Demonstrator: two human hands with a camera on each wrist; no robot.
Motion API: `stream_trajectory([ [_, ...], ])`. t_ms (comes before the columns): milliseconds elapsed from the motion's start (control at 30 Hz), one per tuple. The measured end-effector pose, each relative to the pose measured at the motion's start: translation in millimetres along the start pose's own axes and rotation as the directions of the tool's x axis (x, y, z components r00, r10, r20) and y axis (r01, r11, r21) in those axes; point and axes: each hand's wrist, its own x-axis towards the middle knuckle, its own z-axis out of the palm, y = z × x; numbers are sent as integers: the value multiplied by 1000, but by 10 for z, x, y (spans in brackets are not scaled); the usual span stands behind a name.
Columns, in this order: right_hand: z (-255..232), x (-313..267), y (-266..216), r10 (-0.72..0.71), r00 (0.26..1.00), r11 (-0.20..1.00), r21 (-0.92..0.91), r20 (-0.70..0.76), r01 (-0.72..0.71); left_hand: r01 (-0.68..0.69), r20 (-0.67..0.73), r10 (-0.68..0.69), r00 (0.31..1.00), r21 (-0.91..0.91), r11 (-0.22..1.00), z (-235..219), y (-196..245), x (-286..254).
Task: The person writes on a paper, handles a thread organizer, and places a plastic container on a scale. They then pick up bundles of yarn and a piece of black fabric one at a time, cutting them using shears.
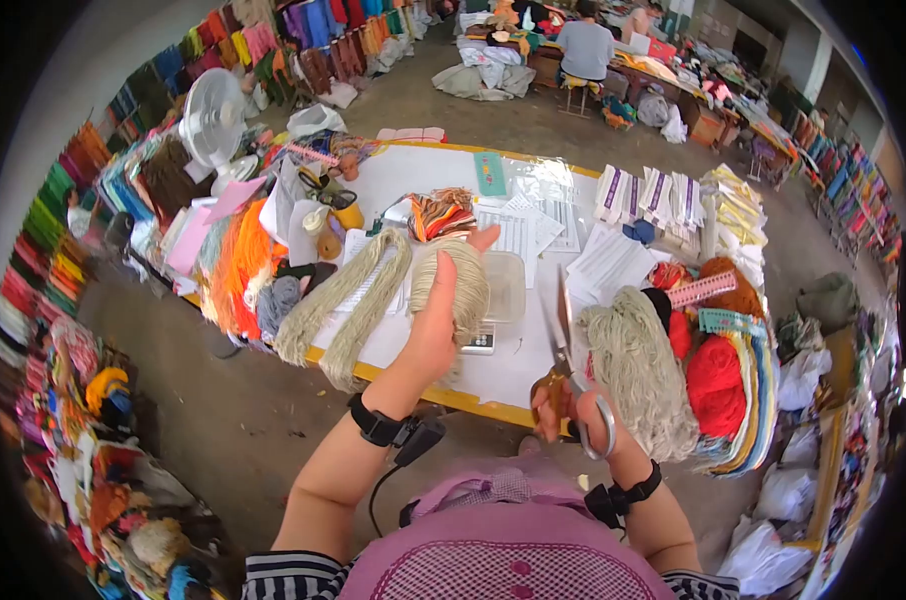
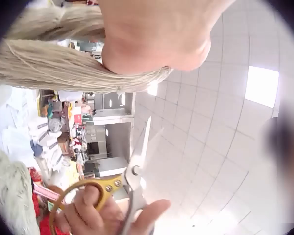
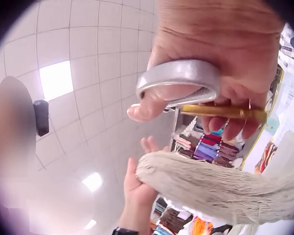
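The pale skein [image 1: 463,292] was draped over the open left hand [image 1: 434,332], above the table [image 1: 371,178]; scissors [image 2: 136,171] were gripped by the right hand [image 2: 95,214], apart from it; cutting (if intended) seemed not yet begun.

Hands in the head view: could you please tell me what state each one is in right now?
Left hand: open, carrying pale yarn.
Right hand: closed on the scissors.
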Motion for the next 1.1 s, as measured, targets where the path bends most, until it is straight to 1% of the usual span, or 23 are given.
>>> stream_trajectory([
  [33, 60, -29, 9, 60, 996, 995, 80, 72, -66, -38, 10, 37, 999, 199, 979, 16, -4, 37],
  [67, 109, -50, 18, 48, 997, 994, 93, 60, -54, -31, 26, 26, 999, 209, 977, -1, -3, 70],
  [100, 160, -67, 25, 82, 984, 977, 185, 157, -111, -113, 33, 117, 993, 602, 790, -49, 10, 92],
  [133, 206, -70, 38, 104, 960, 948, 267, 259, -174, -165, 81, 200, 976, 879, 448, -81, 32, 112],
  [167, 246, -54, 51, 94, 963, 946, 280, 254, -166, -167, 90, 190, 978, 882, 440, -86, 61, 129],
  [233, 334, -7, 77, 51, 863, 865, 410, 502, -289, -110, 45, 205, 978, 942, 316, -91, 117, 145],
  [267, 366, 42, 149, -8, 821, 845, 443, 570, -299, -110, 50, 196, 979, 944, 310, -114, 134, 153],
  [367, 508, 153, 215, 20, 783, 812, 447, 621, -376, -108, 36, 232, 972, 946, 304, -140, 190, 135],
  [433, 582, 262, 215, 40, 779, 801, 446, 625, -399, -107, 13, 273, 962, 937, 334, -81, 265, 59],
  [467, 604, 331, 244, 40, 801, 797, 465, 597, -386, -109, 15, 273, 962, 937, 333, -56, 276, 15],
  [533, 617, 423, 212, 41, 822, 797, 478, 567, -369, -143, 10, 303, 953, 896, 420, -3, 260, -107],
  [567, 603, 464, 163, 50, 860, 789, 507, 508, -346, -148, 12, 309, 951, 894, 422, 18, 230, -176],
  [600, 587, 486, 121, 59, 893, 783, 534, 446, -319, -126, -27, 239, 971, 788, 602, 36, 189, -259],
  [633, 576, 484, 80, 60, 893, 788, 527, 446, -316, -92, -50, 163, 985, 648, 756, 47, 143, -345],
  [667, 570, 469, 37, 63, 920, 836, 483, 387, -260, -46, -57, 83, 995, 481, 875, 52, 91, -434],
  [733, 540, 438, 30, 66, 941, 881, 423, 331, -210, 77, -23, -75, 997, 95, 992, 42, -9, -574],
  [767, 511, 406, 71, 43, 954, 917, 368, 296, -156, 71, -27, -69, 997, 89, 993, -1, -81, -614],
  [833, 479, 327, 108, 26, 963, 947, 301, 270, -110, 144, 42, -139, 989, -196, 970, -74, -219, -653],
  [867, 471, 288, 105, 55, 965, 944, 302, 255, -133, 137, 37, -132, 991, -204, 969, -92, -230, -653],
  [933, 442, 194, 104, 89, 967, 941, 297, 238, -160, 149, 123, -124, 985, -227, 962, -110, -218, -628],
  [1033, 400, 90, 88, 139, 970, 955, 233, 200, -185, 187, 109, -167, 980, -202, 961, -64, -222, -617],
  [1067, 397, 83, 76, 132, 978, 968, 193, 161, -162, 185, 113, -164, 980, -208, 961, -96, -293, -608],
  [1100, 398, 74, 69, 123, 985, 978, 152, 121, -141, 232, 93, -220, 971, -145, 962, -159, -421, -608],
])
